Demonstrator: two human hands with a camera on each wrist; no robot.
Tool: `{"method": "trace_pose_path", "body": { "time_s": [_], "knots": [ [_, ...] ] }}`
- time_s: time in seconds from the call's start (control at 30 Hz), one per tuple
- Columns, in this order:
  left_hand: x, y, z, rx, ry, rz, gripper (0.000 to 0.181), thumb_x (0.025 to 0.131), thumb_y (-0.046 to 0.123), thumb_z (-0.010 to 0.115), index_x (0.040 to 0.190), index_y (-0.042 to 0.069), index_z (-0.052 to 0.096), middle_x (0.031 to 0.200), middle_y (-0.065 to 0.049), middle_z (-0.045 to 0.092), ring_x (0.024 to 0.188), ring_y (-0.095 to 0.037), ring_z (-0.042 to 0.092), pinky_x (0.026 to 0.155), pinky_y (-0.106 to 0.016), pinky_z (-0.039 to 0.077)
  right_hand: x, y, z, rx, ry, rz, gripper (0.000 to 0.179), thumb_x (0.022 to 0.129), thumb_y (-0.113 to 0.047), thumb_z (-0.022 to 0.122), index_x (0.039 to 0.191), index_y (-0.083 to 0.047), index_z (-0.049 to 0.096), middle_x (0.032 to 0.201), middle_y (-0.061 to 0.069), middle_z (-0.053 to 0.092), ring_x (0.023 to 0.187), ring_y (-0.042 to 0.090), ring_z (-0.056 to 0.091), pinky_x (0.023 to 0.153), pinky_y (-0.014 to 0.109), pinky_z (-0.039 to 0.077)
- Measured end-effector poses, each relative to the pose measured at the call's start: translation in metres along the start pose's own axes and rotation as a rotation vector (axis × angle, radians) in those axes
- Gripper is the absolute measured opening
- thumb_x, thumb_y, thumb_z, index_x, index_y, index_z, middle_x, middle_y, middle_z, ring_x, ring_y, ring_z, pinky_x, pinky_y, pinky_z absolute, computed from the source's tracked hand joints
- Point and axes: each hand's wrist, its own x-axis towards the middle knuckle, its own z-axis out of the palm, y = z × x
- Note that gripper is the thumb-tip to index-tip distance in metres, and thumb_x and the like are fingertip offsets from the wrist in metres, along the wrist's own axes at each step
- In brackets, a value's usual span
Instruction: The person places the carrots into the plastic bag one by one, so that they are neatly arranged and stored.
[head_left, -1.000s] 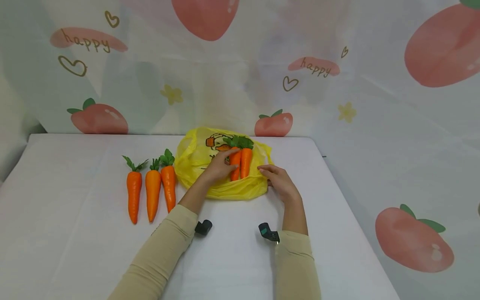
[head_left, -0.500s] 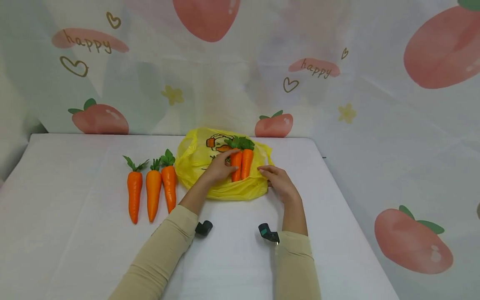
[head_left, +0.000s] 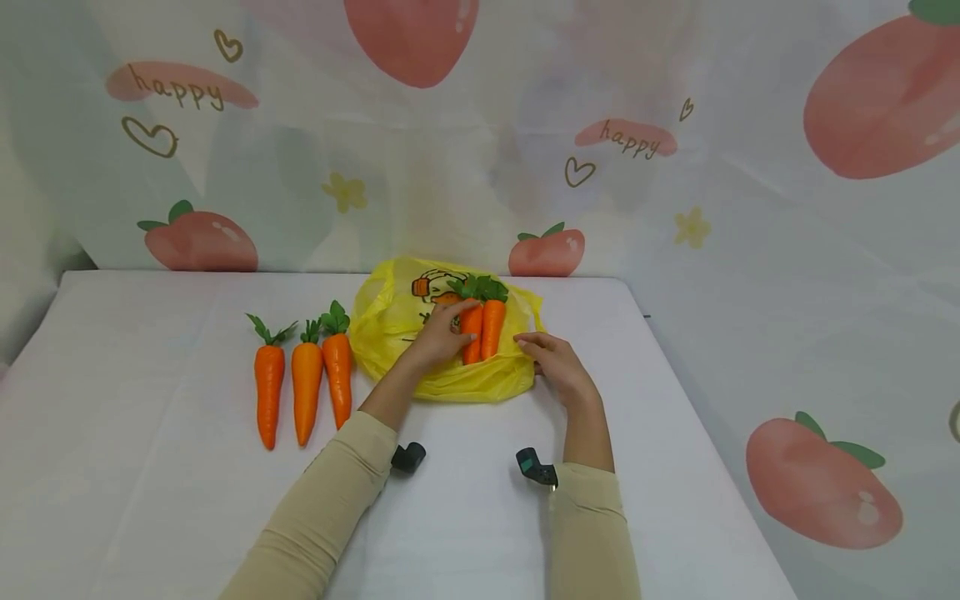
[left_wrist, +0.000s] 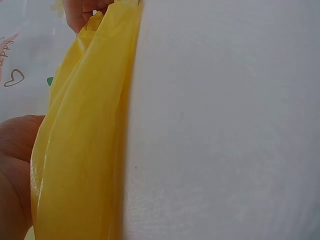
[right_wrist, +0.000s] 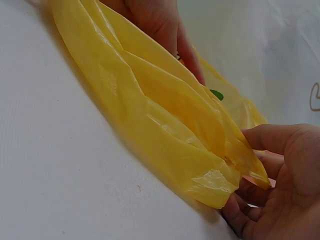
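A yellow plastic bag (head_left: 386, 337) with a printed cartoon lies near the table's far edge, its mouth towards me. Two leafy orange carrots lie side by side at its mouth, a left carrot (head_left: 472, 323) and a right carrot (head_left: 493, 321). My left hand (head_left: 437, 335) holds the left carrot between thumb and fingers; in the left wrist view the bag's front hides most of that hand. At the bag's right side, my right hand (head_left: 558, 360) pinches the edge of the bag (right_wrist: 165, 130) between thumb and fingers, as the right wrist view shows.
Left of the bag, three more carrots lie in a row on the white table (head_left: 150, 467): an outer one (head_left: 269, 392), a middle one (head_left: 306, 387) and one beside the bag (head_left: 338, 371), its tip hidden by my left arm. A printed cloth backdrop (head_left: 450, 167) hangs behind.
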Motion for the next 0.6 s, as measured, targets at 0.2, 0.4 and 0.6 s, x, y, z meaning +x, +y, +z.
{"method": "trace_pose_path", "body": {
  "time_s": [0.2, 0.4, 0.6],
  "knots": [
    [-0.002, 0.003, -0.003, 0.002, 0.009, -0.003, 0.058, 0.1, 0.009, 0.069, 0.154, 0.022, 0.052, 0.143, -0.018, 0.039, 0.081, -0.023, 0.05, 0.071, -0.031, 0.044, -0.001, -0.001, 0.0, 0.002, 0.001, 0.002, 0.037, 0.106, -0.03, 0.06, 0.135, -0.007, 0.067, 0.137, 0.008, 0.057, 0.106, 0.024, 0.055, 0.089, 0.031, 0.048],
    [-0.006, 0.006, -0.007, -0.007, 0.002, -0.007, 0.058, 0.1, 0.009, 0.069, 0.154, 0.021, 0.051, 0.152, -0.02, 0.034, 0.121, -0.035, 0.05, 0.097, -0.04, 0.048, -0.001, 0.0, -0.001, 0.003, -0.004, -0.001, 0.038, 0.107, -0.031, 0.059, 0.135, -0.007, 0.066, 0.138, 0.008, 0.056, 0.107, 0.025, 0.055, 0.09, 0.033, 0.049],
    [-0.013, 0.008, -0.016, -0.043, -0.024, -0.001, 0.057, 0.102, 0.01, 0.067, 0.155, 0.021, 0.051, 0.162, -0.021, 0.025, 0.121, -0.039, 0.051, 0.092, -0.043, 0.051, -0.001, -0.001, -0.001, 0.003, -0.007, 0.003, 0.038, 0.106, -0.032, 0.059, 0.135, -0.008, 0.066, 0.139, 0.008, 0.055, 0.108, 0.025, 0.054, 0.091, 0.033, 0.048]
  ]
}}
